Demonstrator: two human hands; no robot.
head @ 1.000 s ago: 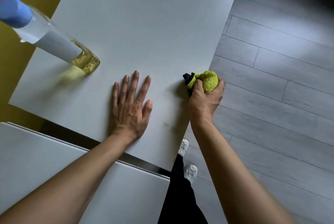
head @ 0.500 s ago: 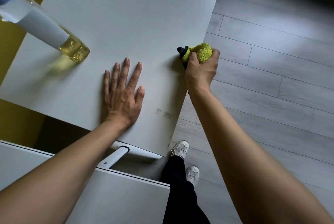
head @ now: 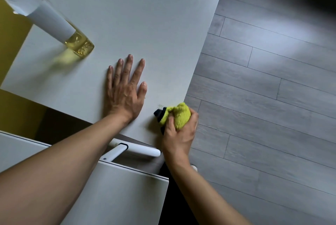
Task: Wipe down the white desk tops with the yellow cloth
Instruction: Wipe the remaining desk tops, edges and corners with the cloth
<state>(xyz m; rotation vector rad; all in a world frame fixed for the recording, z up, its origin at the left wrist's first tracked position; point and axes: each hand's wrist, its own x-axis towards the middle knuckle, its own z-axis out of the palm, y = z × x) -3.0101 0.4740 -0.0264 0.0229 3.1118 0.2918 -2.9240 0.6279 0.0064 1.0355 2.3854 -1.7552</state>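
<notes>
Right hand (head: 179, 134) fingers curled round bunched yellow cloth (head: 177, 115) at desk top (head: 145, 15) corner; could slip off the edge. Left hand (head: 125, 88) flat, fingers spread. Beyond fingertips, spray bottle (head: 54, 23); wide sweep risks toppling.

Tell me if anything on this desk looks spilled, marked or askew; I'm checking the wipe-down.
One thing: a faint smudge on the white desk top, beside the yellow cloth gripped by the right hand. The spray bottle stands upright with nothing spilled. The left hand lies flat.
</notes>
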